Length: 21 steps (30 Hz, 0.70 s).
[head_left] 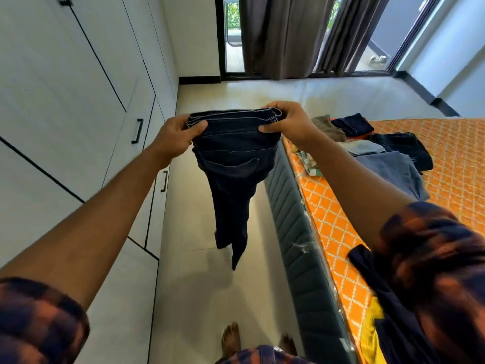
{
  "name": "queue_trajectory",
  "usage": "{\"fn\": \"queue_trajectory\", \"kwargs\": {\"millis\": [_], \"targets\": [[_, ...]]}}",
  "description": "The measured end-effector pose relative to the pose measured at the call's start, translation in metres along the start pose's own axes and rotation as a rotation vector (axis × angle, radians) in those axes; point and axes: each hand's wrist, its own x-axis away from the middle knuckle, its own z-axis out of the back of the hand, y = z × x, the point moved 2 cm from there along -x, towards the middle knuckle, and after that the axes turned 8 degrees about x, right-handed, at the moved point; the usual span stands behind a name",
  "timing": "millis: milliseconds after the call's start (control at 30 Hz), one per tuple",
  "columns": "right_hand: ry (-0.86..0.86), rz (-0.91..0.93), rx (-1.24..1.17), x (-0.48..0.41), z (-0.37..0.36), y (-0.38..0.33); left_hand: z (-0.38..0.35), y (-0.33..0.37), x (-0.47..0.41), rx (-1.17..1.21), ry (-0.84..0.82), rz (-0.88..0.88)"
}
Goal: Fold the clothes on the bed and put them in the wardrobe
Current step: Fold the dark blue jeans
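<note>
Dark navy jeans [233,164] hang in the air over the floor between bed and wardrobe, waistband up, legs dangling together. My left hand [174,134] grips the waistband's left end and my right hand [287,120] grips its right end. On the bed [338,227] with its orange patterned sheet lie more clothes: light blue jeans [393,172], a dark garment [409,148], a folded navy piece [353,124] and a brown one [328,127]. The white wardrobe [78,101] with black handles runs along the left, its doors closed.
A dark navy garment [393,298] and a yellow one [370,337] lie on the bed's near corner under my right sleeve. The bed's dark padded side [296,232] borders a narrow tiled aisle [199,285]. Grey curtains [283,35] and glass doors stand at the far end.
</note>
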Motion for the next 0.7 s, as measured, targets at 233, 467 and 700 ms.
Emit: {"fn": "queue_trajectory", "kwargs": {"millis": [233, 467, 700], "targets": [[0.03, -0.02, -0.236, 0.001, 0.002, 0.008, -0.009, 0.013, 0.001, 0.15, 0.019, -0.032], [-0.09, 0.006, -0.388, 0.019, -0.002, 0.015, -0.013, 0.005, 0.017, 0.248, -0.077, 0.069], [-0.02, -0.049, 0.151, 0.014, -0.004, 0.016, -0.016, -0.003, 0.012, -0.166, 0.096, 0.048]]}}
